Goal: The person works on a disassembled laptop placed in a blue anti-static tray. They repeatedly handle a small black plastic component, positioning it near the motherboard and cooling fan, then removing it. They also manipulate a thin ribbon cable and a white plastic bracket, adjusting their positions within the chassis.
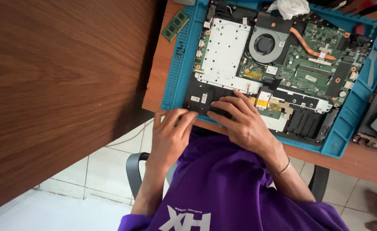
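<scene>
The opened laptop [278,68] lies on a blue mat [347,128] on the bench [154,81], its black battery [210,99] at the near edge. The right hand [244,124] presses spread fingers flat on the battery, gripping nothing; the left hand [171,132] curls at the mat's edge, its grip unclear. The work looks like seating or freeing the battery, which calls for an even push. A memory stick [175,25] lies beside the mat.

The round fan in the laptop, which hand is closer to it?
Right. The right hand lies on the open laptop just below the fan; the left hand sits farther off, at the laptop's near left edge.
</scene>
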